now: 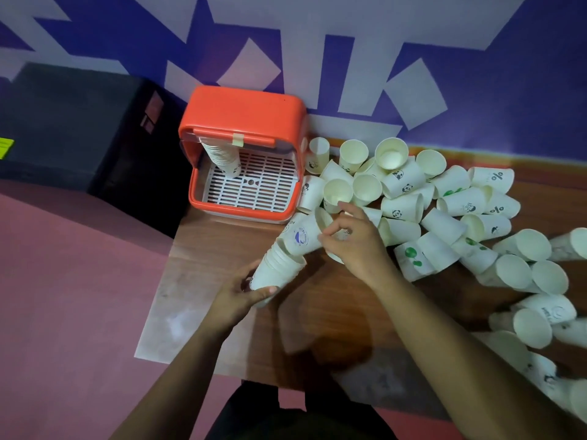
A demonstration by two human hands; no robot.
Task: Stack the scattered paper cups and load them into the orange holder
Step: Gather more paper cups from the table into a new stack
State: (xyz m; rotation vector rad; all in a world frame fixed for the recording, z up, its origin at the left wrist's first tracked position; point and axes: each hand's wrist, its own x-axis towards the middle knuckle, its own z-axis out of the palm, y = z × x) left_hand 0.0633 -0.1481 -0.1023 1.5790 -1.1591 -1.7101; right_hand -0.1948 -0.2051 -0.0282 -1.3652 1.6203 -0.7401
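Left hand (pixel 246 292) grips the stack (pixel 282 255); right fingers (pixel 330 233) seemingly pinch a cup (pixel 333 246) at its mouth. One stack sits in the holder (pixel 244 122); dozens of cups remain beyond.

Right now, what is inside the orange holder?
One stack of paper cups leans in the orange holder at its left, over a white slotted tray. The lid hides the stack's top.

The left hand (pixel 243 292) grips the base of a tilted stack of nested white paper cups (pixel 286 252) above the brown wooden table (pixel 222 249). The right hand (pixel 352 239) pinches a cup at the stack's mouth. Loose white printed cups (pixel 444 217) lie heaped rightward. The orange plastic holder (pixel 244 122) contains another white stack (pixel 224 158)
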